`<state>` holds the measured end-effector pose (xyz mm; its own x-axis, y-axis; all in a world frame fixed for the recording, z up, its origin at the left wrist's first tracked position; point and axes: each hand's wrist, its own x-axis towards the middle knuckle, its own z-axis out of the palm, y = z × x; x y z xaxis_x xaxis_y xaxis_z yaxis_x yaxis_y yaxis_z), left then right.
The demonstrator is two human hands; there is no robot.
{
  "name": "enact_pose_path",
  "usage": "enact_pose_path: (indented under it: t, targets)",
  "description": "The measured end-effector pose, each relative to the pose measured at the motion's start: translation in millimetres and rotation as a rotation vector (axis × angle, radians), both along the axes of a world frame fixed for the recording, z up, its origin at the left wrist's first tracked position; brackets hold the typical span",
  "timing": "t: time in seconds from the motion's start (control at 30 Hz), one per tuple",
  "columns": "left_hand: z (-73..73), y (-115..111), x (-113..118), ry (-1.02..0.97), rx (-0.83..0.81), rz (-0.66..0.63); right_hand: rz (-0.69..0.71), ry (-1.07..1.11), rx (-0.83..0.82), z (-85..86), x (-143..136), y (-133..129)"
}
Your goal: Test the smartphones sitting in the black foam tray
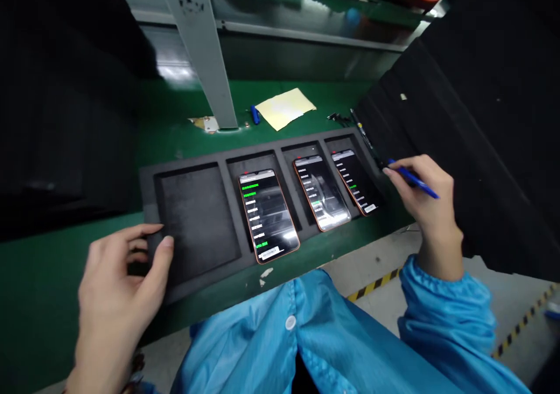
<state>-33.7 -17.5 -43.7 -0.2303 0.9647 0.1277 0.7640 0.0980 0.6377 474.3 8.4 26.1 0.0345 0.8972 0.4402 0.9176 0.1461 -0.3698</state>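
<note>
A black tray [192,285] with several compartments lies along the green bench. My left hand [126,265] pinches the tray's left rim between thumb and fingers. In my right hand [426,192], to the right of the tray, is a blue pen [413,179]. Three lit smartphones rest in the tray: the left phone [269,216], the middle phone [321,192] and the right phone [353,182]. Their dark screens show lists of text, some lines green. The leftmost compartment [196,213] holds no phone. The left and middle phones overlap the tray's near edge.
Behind the tray lie a yellow sheet of paper [286,108] and a blue pen cap [255,114]. A metal post [205,49] rises from the bench [161,131]. Dark panels [481,102] flank the right side. A thin black pen-like tool [362,128] lies by the tray's right end.
</note>
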Motion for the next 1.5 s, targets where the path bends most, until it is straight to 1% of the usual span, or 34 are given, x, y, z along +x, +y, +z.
enact_pose_path:
  t: [0.03,0.07,0.13,0.23,0.3,0.37,0.47,0.53,0.63,0.7,0.77,0.83,0.9,0.93,0.97,1.0,1.07,1.1,1.13,1.2,1.27,1.33,1.37,1.43,1.5]
  targets:
    - [3.0,1,1,0.027,-0.006,-0.004,0.048,-0.133,-0.092,2.2,18,11]
    - [6.1,1,3,0.053,-0.013,-0.004,0.068,-0.234,-0.165,2.5,33,22]
    - [11.5,-1,4,0.096,-0.030,0.007,0.080,-0.332,-0.234,-1.6,49,46]
    - [13.7,-8,0,0.129,-0.054,0.057,0.102,-0.408,-0.266,-13.4,53,82]
    - [11.0,-12,-6,0.143,-0.047,0.078,0.121,-0.470,-0.285,-19.2,50,103]
    - [7.1,-15,-11,0.144,-0.027,0.076,0.135,-0.511,-0.288,-20.4,45,120]
    - [3.0,-16,-16,0.145,0.004,0.056,0.142,-0.538,-0.256,-14.0,38,132]
    - [2.7,-14,-17,0.142,0.017,0.052,0.139,-0.557,-0.241,-7.5,34,133]
    - [3.6,-9,-18,0.135,0.011,0.066,0.139,-0.610,-0.274,0.9,30,130]
    - [2.9,-7,-19,0.121,-0.011,0.053,0.141,-0.647,-0.284,6.6,25,132]
    - [0.7,-6,-20,0.100,-0.017,0.030,0.137,-0.673,-0.237,14.7,17,140]
    - [-2.5,-6,-22,0.076,-0.005,0.016,0.127,-0.674,-0.133,25.8,1,154]
    - [-5.6,-6,-22,0.054,0.013,0.014,0.127,-0.651,-0.034,37.2,-25,172]
    - [-6.9,-7,-22,0.042,0.023,0.016,0.139,-0.639,-0.011,41.8,-40,180]
    - [-8.1,-7,-22,0.028,0.036,0.018,0.160,-0.633,-0.016,44.7,-58,188]
    - [-9.1,-8,-22,0.015,0.046,0.022,0.187,-0.635,-0.058,45.5,-77,195]
    - [-11.1,-9,-22,-0.009,0.060,0.034,0.248,-0.652,-0.209,40.3,-115,207]
    - [-11.9,-10,-22,-0.020,0.062,0.038,0.280,-0.662,-0.294,34.5,-133,211]
    - [-12.7,-10,-21,-0.029,0.063,0.040,0.314,-0.666,-0.344,26.9,-149,214]
    - [-13.9,-10,-21,-0.041,0.067,0.039,0.382,-0.661,-0.398,9.5,-177,219]
    - [-14.4,-10,-21,-0.049,0.072,0.032,0.428,-0.633,-0.417,-6.0,-195,222]
    - [-14.7,-11,-21,-0.052,0.076,0.037,0.439,-0.587,-0.430,-13.6,-203,223]
    - [-15.0,-11,-22,-0.049,0.074,0.042,0.432,-0.556,-0.431,-13.2,-202,223]
    - [-16.9,-13,-26,-0.038,0.055,0.044,0.401,-0.481,-0.417,-4.2,-187,218]
    - [-21.0,-14,-33,-0.027,0.014,0.040,0.356,-0.414,-0.387,11.6,-157,203]
